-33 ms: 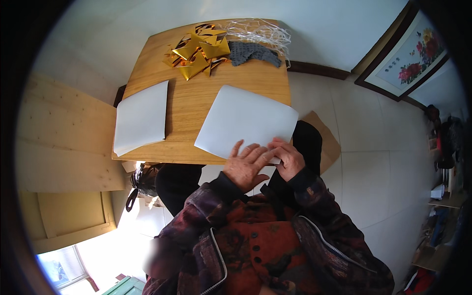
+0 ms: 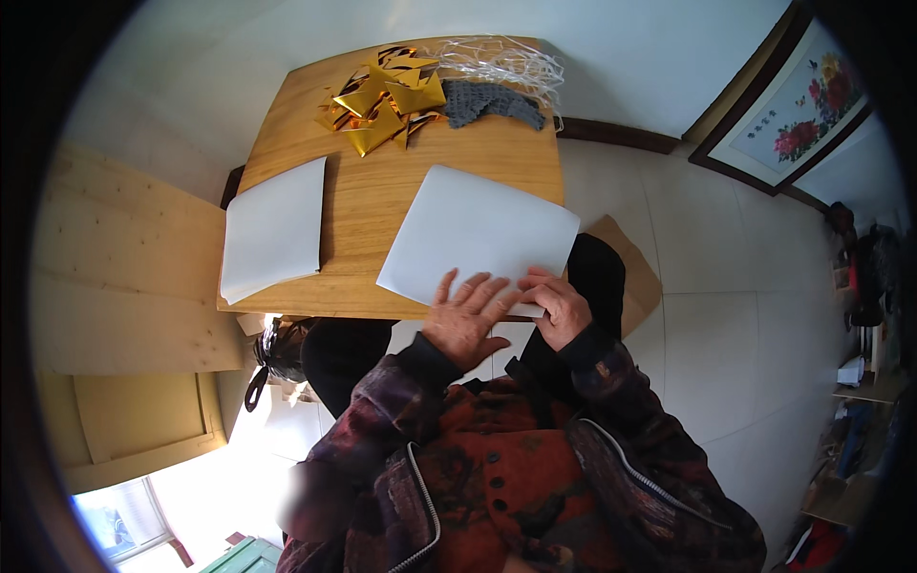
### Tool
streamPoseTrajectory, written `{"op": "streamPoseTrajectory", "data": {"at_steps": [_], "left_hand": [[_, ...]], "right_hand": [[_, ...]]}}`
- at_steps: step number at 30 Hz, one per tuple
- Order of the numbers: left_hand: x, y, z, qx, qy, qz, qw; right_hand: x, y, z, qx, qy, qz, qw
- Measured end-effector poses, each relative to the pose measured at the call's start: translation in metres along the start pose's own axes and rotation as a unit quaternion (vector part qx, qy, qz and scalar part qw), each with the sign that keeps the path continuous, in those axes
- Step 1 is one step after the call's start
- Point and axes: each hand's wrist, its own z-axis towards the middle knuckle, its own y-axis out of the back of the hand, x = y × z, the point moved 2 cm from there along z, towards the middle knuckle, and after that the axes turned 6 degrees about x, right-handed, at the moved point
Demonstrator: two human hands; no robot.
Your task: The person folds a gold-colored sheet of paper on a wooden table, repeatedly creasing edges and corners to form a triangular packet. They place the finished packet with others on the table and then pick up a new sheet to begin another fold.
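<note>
A white sheet of paper (image 2: 478,229) lies askew at the near right of the wooden table (image 2: 368,224), its near right corner over the edge. My left hand (image 2: 465,320) rests on the paper's near edge, with fingers spread and nothing gripped. Just beside it, my right hand (image 2: 561,307) has its fingers bent and closed on the near right corner. How the paper lies between those fingertips is partly hidden. To the left sits a stack of white paper (image 2: 274,229), its edges slightly fanned.
Folded gold foil pieces (image 2: 382,100) are heaped at the table's far side. Beside them are a grey knitted cloth (image 2: 492,103) and tangled clear strips (image 2: 501,65). A black plastic bag (image 2: 279,351) hangs low at the left; brown cardboard (image 2: 638,277) stands beyond my right knee.
My left hand has slid a little to the left along the paper's near edge, away from my right hand, its fingers wider apart. The right hand has barely moved.
</note>
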Motion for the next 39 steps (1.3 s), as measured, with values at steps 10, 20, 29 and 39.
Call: {"op": "streamPoseTrajectory", "data": {"at_steps": [10, 20, 29, 39], "left_hand": [[0.088, 0.013, -0.059, -0.074, 0.082, 0.053, 0.992], [0.063, 0.016, -0.078, -0.056, 0.116, -0.021, 0.991], [0.087, 0.020, -0.072, -0.100, 0.088, -0.037, 0.990], [0.089, 0.026, -0.084, -0.057, 0.078, -0.295, 0.951]], "right_hand": [[-0.010, 0.010, 0.007, 0.087, 0.016, 0.065, 0.994], [0.005, 0.012, 0.011, 0.110, 0.001, 0.092, 0.990], [0.005, 0.023, 0.011, 0.144, 0.003, 0.186, 0.972], [-0.001, 0.034, -0.004, 0.098, -0.056, 0.109, 0.988]]}}
